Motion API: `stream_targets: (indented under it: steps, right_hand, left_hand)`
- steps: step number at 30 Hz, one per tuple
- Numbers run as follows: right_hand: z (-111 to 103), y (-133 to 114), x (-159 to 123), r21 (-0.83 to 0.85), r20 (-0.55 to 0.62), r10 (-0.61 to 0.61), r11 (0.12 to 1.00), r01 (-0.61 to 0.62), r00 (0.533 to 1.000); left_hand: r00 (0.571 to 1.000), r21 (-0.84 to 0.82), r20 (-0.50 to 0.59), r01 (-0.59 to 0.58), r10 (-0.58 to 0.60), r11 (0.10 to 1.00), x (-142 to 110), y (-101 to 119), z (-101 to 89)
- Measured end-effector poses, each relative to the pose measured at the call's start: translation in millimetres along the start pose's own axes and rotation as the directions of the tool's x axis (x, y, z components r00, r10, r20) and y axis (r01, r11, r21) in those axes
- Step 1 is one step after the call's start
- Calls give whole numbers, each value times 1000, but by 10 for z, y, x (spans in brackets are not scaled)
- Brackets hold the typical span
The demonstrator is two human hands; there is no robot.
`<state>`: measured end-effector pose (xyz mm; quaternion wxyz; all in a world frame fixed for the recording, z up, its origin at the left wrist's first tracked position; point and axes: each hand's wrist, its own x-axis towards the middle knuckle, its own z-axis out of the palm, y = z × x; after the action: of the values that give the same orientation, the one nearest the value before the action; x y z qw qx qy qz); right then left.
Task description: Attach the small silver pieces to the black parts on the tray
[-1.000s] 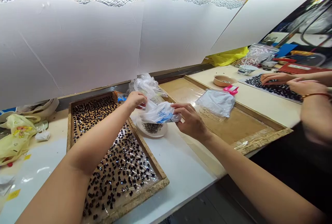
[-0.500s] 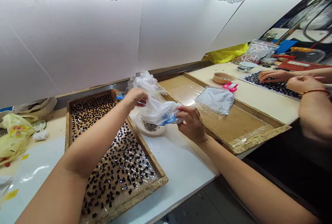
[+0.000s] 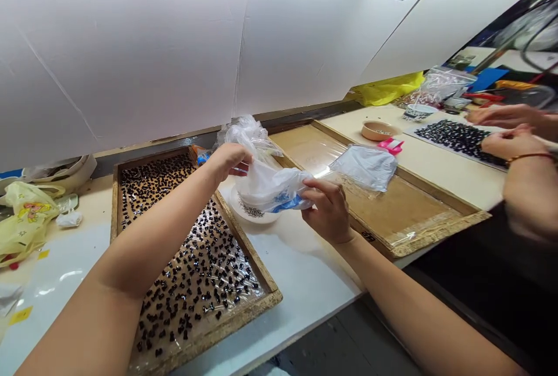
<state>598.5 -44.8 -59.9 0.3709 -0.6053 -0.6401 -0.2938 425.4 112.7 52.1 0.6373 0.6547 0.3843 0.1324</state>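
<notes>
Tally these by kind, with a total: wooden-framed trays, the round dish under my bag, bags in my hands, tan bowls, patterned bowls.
Wooden-framed trays: 2
Round dish: 1
Held bag: 1
Tan bowl: 1
Patterned bowl: 1
Total: 6

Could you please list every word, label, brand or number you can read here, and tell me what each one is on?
None can be read with certainty:
White plastic bag, between the left hand and right hand: blue print, crumpled, unreadable.
Tray on the right: dark marking on its frame, perhaps digits, too small to tell.
Yellow sticker at lower left: faint mark, too blurred.
</notes>
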Motion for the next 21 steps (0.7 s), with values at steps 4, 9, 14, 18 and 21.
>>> stream_targets:
  steps: [4, 9, 14, 18, 21]
  right_hand:
    - [-65, -71, 153, 15, -20, 17, 1000, -17, 1000]
    - [-177, -232, 444, 90, 19, 210, 973, -211, 978]
    - [-239, -306, 652, 160, 197, 576, 780, -605, 794]
    - [-228, -372, 677, 222, 277, 630, 693, -687, 725]
    - [-209, -497, 679, 290, 350, 605, 656, -697, 715]
  left_hand:
    - [999, 2, -26, -33, 33, 999, 14, -6, -6]
    - [979, 15, -159, -126, 127, 992, 25, -66, -93]
    - [890, 74, -373, -253, 262, 965, -126, -207, -240]
    - [824, 182, -401, -357, 401, 916, -462, -289, -220]
    - [777, 310, -383, -401, 499, 862, -658, -325, -158]
